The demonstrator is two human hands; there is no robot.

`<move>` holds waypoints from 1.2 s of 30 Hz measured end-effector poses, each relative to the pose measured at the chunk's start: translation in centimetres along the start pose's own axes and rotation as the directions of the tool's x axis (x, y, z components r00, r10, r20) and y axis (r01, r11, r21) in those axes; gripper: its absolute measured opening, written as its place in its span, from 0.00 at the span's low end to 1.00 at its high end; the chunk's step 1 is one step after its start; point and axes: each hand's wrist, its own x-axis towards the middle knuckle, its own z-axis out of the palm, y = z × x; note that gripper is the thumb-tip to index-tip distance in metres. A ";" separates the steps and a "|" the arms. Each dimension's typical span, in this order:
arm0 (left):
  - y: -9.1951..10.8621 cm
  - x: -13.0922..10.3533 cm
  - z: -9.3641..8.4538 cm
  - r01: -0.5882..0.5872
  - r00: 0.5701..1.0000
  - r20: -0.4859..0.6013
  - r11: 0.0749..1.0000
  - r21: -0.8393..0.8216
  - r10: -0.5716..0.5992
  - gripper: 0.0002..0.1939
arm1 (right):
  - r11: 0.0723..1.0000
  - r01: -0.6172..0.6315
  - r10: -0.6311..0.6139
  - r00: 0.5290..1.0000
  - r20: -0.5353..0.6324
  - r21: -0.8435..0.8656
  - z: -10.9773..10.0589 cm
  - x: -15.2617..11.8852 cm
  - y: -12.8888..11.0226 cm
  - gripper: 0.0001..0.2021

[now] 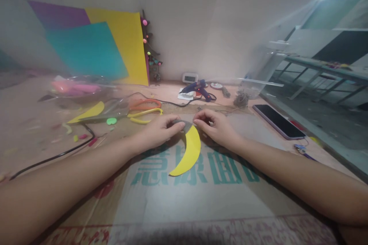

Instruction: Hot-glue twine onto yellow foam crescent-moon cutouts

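A yellow crescent-shaped piece [193, 148] hangs down from a small grey piece [186, 126] above the printed cardboard [172, 203]. My left hand [169, 128] pinches the grey piece between thumb and fingers. Just to the right of that piece, my right hand [211, 124] has its thumb and index finger pressed together at the grey piece's edge; whatever they hold is too small to make out. The yellow crescent's lower tip points toward the left.
Scissors with orange and yellow handles [145, 116] lie left of my hands. A blue glue gun [201, 89] with a cable sits behind, near a small white clock [190, 78]. At the right is a phone [278, 121]; a black cable [57, 155] crosses the left side.
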 end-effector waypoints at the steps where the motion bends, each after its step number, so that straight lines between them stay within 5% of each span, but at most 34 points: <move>1: 0.0 0.0 0.0 0.000 1.000 0.019 1.000 -0.015 0.000 0.18 | 1.000 -0.006 0.006 1.000 0.001 0.001 0.0 0.0 0.0 0.05; 8: -0.1 0.0 -0.1 -0.024 0.997 0.071 0.995 -0.094 0.031 0.18 | 0.998 0.059 -0.059 0.998 -0.005 -0.002 -0.1 0.4 0.4 0.07; 10: -0.3 0.1 0.1 -0.001 0.999 0.035 0.992 -0.124 0.005 0.18 | 0.996 0.088 -0.085 0.994 -0.072 0.027 -0.2 0.5 0.6 0.11; 14: -0.9 0.4 0.2 0.043 0.991 -0.120 0.992 -0.121 -0.058 0.19 | 0.977 -0.014 0.057 0.978 -0.201 0.211 -0.3 0.4 0.6 0.13; 18: -1.4 0.6 0.2 0.036 0.974 -0.219 0.991 -0.129 -0.064 0.19 | 0.974 -0.083 0.092 0.995 -0.032 0.213 -0.4 0.2 0.0 0.11; 22: -1.2 0.6 0.1 0.041 0.979 -0.192 0.993 -0.111 -0.062 0.20 | 0.989 -0.090 0.074 0.988 0.136 0.116 -0.4 0.0 -0.5 0.13; 36: -0.3 0.2 0.4 0.009 0.991 -0.135 1.000 -0.022 -0.012 0.17 | 1.000 0.012 -0.009 0.989 0.146 -0.020 0.1 -0.2 -1.0 0.12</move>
